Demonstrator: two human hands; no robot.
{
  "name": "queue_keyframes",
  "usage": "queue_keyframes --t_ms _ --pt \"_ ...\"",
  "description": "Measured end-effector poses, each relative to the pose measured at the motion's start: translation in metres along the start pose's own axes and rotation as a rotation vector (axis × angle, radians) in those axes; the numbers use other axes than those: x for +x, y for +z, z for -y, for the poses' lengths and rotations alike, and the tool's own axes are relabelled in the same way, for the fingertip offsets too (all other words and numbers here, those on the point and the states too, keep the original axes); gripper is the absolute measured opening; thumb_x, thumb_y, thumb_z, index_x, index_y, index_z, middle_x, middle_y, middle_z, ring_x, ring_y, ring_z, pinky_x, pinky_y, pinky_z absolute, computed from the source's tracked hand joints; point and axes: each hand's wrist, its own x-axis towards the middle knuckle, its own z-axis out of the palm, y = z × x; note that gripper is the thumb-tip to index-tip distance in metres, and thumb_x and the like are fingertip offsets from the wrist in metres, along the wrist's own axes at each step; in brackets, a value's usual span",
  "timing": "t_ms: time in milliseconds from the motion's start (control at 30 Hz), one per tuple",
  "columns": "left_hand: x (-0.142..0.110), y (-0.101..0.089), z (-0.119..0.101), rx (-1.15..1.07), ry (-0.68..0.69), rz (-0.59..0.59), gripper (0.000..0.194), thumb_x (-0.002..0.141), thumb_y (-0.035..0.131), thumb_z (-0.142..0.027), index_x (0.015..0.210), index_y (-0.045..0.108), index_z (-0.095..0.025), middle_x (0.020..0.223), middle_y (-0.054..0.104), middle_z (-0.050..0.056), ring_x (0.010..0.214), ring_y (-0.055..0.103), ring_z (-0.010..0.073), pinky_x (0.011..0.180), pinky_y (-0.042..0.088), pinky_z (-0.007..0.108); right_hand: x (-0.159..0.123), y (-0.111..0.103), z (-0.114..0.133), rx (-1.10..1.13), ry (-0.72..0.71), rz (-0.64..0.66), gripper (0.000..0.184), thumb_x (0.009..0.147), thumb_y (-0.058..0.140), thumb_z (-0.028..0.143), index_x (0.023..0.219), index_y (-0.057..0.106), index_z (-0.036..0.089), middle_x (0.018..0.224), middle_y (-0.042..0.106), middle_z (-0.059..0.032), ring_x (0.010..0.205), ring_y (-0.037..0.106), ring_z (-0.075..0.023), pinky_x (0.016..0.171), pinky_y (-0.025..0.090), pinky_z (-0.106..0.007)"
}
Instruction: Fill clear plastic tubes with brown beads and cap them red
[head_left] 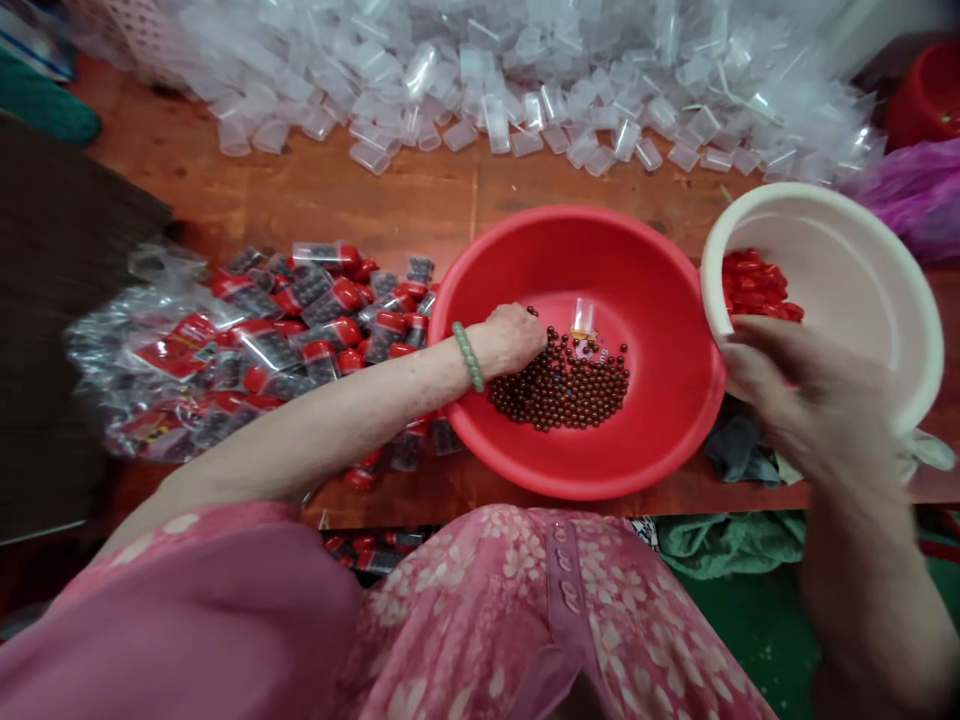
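My left hand (516, 338), a green bead bracelet (468, 356) at its wrist, is closed down inside a red basin (667, 420). It is at the upper left of a layer of small round brown balls (566, 395). What its fingers hold is hidden. Lying in the basin beyond the balls is a clear plastic cup (583, 317). My right hand (806, 385) is smeared by motion at the near left rim of a white tub (911, 300). Red caps (757, 287) lie in that tub. Whether this hand holds anything cannot be made out.
Clear containers with red caps and dark balls inside (330, 300) are piled left of the basin, beside clear plastic bags (112, 350). A large heap of empty clear cups (495, 110) covers the table's back. A purple bag (919, 195) is at the far right.
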Motion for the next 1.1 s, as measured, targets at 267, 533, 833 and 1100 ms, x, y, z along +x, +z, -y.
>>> queue_keyframes --t_ms 267,533,833,1100 --pt "-0.022 -0.006 0.014 -0.086 0.053 -0.172 0.03 0.093 0.045 -0.006 0.109 0.071 -0.011 0.109 0.073 0.021 0.101 0.071 0.0308 0.086 0.053 0.039 0.124 0.158 0.036 -0.623 -0.059 0.515 0.028 0.082 0.077 0.033 0.089 0.075 0.006 0.078 0.068 -0.0144 0.09 0.069 -0.0303 0.086 0.054 -0.043" --pt "-0.051 0.01 0.048 -0.648 0.101 -0.548 0.022 0.089 0.056 -0.011 0.109 0.063 -0.017 0.1 0.075 0.01 0.095 0.072 0.0236 0.089 0.053 0.034 0.108 0.164 0.037 -0.617 -0.305 0.49 0.039 0.09 0.059 0.019 0.128 0.063 0.009 0.12 0.066 -0.0191 0.112 0.06 -0.0324 0.093 0.048 -0.043" --pt "-0.048 0.025 0.047 -0.627 0.12 -0.698 0.019 0.091 0.054 -0.015 0.103 0.07 -0.016 0.099 0.077 0.01 0.094 0.073 0.0235 0.092 0.053 0.036 0.088 0.158 0.013 -0.879 -0.638 0.72 0.068 0.093 0.059 0.024 0.154 0.041 0.001 0.135 0.061 -0.0266 0.113 0.059 -0.0354 0.092 0.048 -0.043" --pt "-0.052 0.024 0.041 -0.456 0.066 -0.712 0.025 0.1 0.047 -0.018 0.113 0.067 -0.012 0.107 0.077 0.012 0.099 0.074 0.0238 0.088 0.055 0.035 0.104 0.151 0.02 -0.95 -0.649 0.72 0.037 0.098 0.046 0.015 0.129 0.062 0.003 0.11 0.069 -0.0236 0.103 0.062 -0.0333 0.08 0.048 -0.04"
